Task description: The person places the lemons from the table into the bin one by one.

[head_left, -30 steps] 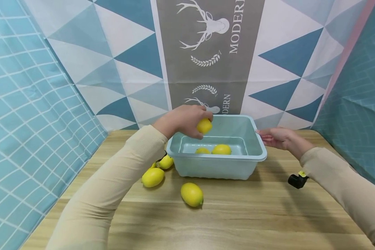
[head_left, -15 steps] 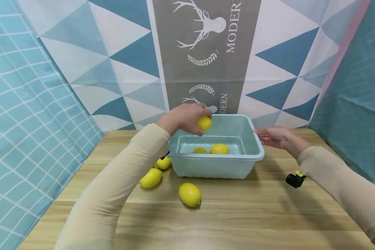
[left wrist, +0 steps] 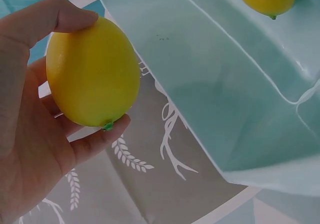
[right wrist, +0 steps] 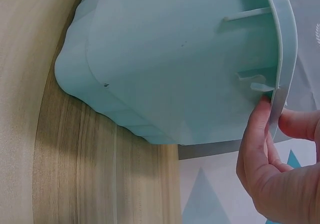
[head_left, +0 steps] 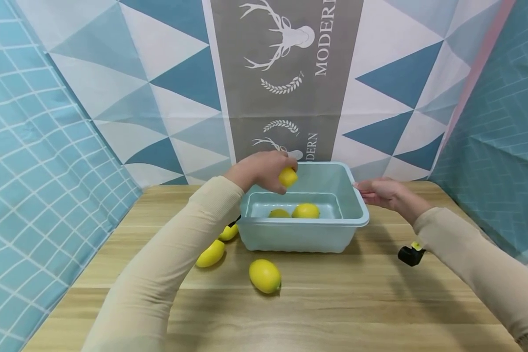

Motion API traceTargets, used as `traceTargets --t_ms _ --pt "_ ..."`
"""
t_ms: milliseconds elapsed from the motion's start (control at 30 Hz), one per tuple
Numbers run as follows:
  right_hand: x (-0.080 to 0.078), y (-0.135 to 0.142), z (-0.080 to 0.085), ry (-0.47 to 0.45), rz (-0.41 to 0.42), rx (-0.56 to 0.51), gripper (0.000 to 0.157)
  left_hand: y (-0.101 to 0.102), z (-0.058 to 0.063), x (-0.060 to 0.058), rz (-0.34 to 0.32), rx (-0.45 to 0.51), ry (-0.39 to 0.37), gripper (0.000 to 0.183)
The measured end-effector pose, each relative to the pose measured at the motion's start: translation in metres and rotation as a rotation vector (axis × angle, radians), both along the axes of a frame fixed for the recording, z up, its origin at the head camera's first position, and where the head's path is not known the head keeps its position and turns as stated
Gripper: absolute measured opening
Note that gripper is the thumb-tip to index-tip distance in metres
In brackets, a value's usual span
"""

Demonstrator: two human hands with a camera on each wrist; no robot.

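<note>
My left hand (head_left: 268, 170) grips a yellow lemon (left wrist: 92, 74) above the left part of a pale blue-green plastic basin (head_left: 299, 235). In the left wrist view the thumb lies over one side of the fruit, with fingers curled behind it; a small green tip shows. Two lemons lie on the basin floor, one in fuller view (head_left: 306, 210) and one partly hidden (head_left: 279, 213) by the front wall. At the basin's right side my right hand (head_left: 384, 192) pinches the rim (right wrist: 286, 44), thumb on one side and fingers tucked under the other.
A lemon (head_left: 265, 276) rests on the wooden table (head_left: 334, 303) before the basin. Two more, a nearer lemon (head_left: 210, 254) and a farther lemon (head_left: 229, 232), lie left of it, partly behind my left sleeve. A black device (head_left: 410, 255) shows by my right sleeve. Patterned cloth walls (head_left: 180, 98) stand behind.
The whole head view has shifted slightly, so the scene sits a little farther left. Both hands keep their holds on the lemon and the basin rim, nearly still.
</note>
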State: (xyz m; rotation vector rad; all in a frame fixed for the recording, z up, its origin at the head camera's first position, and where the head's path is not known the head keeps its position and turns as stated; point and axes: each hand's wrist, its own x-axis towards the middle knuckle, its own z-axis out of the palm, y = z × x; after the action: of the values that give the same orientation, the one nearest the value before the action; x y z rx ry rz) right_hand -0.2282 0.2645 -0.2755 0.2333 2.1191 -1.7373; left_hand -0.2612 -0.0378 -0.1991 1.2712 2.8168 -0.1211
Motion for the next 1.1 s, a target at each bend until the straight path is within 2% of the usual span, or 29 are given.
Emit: traceTargets --t_ms 167,633,1100 --pt "0.000 0.000 -0.002 0.001 -0.003 0.002 0.045 0.001 -0.004 -0.004 0.018 0.003 -0.013 0.046" --pt "-0.004 0.001 -0.003 0.013 0.006 0.010 0.039 0.003 -0.012 -0.017 0.008 0.035 -0.064 0.046" --pt "-0.006 0.003 -0.004 0.018 0.006 -0.007 0.038 0.010 -0.015 -0.021 0.031 0.018 -0.121 0.047"
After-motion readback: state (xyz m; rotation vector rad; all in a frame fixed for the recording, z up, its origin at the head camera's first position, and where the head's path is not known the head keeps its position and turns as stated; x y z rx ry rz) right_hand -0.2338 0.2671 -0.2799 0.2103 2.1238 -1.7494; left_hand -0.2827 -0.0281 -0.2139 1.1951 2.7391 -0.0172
